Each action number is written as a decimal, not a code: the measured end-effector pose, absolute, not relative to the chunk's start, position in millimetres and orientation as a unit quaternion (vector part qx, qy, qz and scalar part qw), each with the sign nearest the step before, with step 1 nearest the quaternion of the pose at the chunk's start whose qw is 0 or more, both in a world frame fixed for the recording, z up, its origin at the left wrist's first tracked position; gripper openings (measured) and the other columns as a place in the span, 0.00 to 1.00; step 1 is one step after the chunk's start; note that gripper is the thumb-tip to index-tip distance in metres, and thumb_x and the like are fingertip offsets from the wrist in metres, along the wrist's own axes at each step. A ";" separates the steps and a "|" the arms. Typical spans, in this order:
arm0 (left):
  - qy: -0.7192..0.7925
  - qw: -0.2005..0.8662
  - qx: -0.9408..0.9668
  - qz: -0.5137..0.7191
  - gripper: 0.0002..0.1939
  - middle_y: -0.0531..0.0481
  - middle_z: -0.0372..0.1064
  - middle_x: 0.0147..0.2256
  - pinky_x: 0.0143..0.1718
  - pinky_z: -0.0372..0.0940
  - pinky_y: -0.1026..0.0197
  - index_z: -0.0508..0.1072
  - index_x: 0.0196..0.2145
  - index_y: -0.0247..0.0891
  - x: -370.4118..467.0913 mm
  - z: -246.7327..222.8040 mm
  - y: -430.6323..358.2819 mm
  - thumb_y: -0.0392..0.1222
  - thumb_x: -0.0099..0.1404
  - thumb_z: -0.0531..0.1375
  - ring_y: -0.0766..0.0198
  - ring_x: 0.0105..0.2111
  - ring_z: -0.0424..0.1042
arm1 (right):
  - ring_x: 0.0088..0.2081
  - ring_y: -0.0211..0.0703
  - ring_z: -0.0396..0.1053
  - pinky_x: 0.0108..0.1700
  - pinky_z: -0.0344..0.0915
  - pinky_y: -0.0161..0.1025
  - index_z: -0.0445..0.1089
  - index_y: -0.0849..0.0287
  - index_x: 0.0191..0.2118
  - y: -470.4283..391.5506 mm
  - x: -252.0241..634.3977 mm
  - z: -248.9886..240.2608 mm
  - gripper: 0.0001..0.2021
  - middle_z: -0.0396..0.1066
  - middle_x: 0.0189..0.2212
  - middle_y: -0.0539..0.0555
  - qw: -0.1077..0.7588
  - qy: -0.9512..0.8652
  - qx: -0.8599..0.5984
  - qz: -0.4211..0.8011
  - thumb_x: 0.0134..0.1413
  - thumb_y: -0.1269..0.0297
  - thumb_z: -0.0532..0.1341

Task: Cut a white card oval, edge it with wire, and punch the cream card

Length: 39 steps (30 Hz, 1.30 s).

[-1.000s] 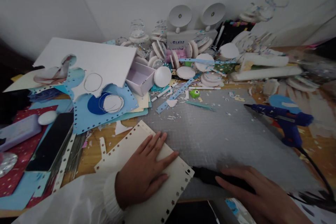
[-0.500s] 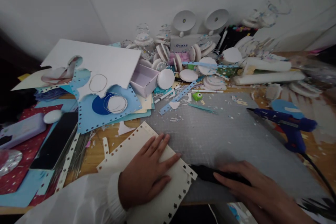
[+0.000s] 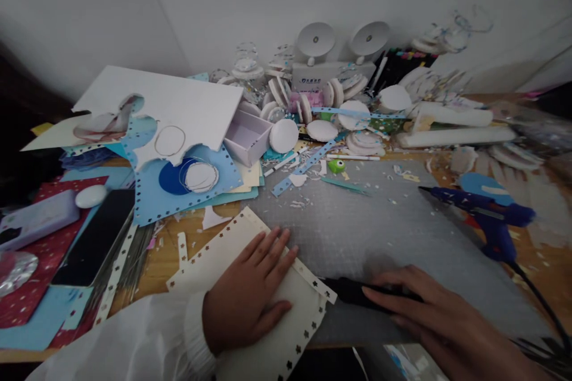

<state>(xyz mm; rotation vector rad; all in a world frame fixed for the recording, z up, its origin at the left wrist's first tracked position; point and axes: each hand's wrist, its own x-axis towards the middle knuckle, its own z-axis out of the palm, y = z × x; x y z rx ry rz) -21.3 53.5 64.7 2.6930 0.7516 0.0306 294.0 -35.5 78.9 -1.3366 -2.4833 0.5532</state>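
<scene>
My left hand [image 3: 252, 292] lies flat, fingers stretched, on a cream paper sheet [image 3: 250, 232] with flower-shaped holes along its edges. A narrow strip with the same holes [image 3: 325, 290] runs at the sheet's right corner. My right hand [image 3: 429, 309] is closed around a long black hand tool [image 3: 357, 294], whose kind I cannot make out. The tool's tip reaches the sheet's right corner. Blur covers part of the right fingers. Under the tool is a grey cutting mat [image 3: 357, 220].
A blue glue gun [image 3: 487, 208] with a cord lies at the right. Tweezers [image 3: 344, 184] and paper scraps sit on the mat. White foam discs [image 3: 284, 135], a lilac box [image 3: 248, 146] and a white board [image 3: 174, 95] stand behind. A dark phone [image 3: 96, 238] lies left.
My left forefinger has drawn back slightly from the sheet's right edge. My right hand still grips the black tool at the corner, with its fingers slightly shifted.
</scene>
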 end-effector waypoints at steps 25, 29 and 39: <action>0.264 0.204 0.943 0.011 0.49 0.36 0.33 0.66 0.64 0.38 0.43 0.38 0.66 0.33 -21.2 64.8 53.8 0.62 0.59 0.55 0.46 0.66 0.35 | 0.47 0.44 0.68 0.44 0.70 0.38 0.58 0.50 0.61 -29.9 288.3 72.9 0.31 0.68 0.49 0.56 0.095 -0.882 -0.443 0.129 0.51 0.78 0.53; 0.265 0.199 0.943 0.006 0.49 0.37 0.32 0.66 0.64 0.38 0.42 0.38 0.66 0.33 -20.8 64.1 54.0 0.62 0.59 0.55 0.46 0.66 0.34 | 0.46 0.44 0.68 0.44 0.70 0.41 0.58 0.51 0.61 -22.0 273.0 67.4 0.32 0.67 0.48 0.58 0.122 -0.872 -0.455 0.131 0.51 0.81 0.50; 0.212 0.220 0.952 -0.004 0.45 0.37 0.37 0.66 0.63 0.46 0.48 0.39 0.65 0.32 -22.1 71.0 50.4 0.59 0.61 0.54 0.50 0.66 0.38 | 0.46 0.44 0.69 0.42 0.72 0.39 0.59 0.51 0.61 -38.1 274.7 69.3 0.32 0.68 0.47 0.58 0.106 -0.879 -0.452 0.110 0.50 0.80 0.51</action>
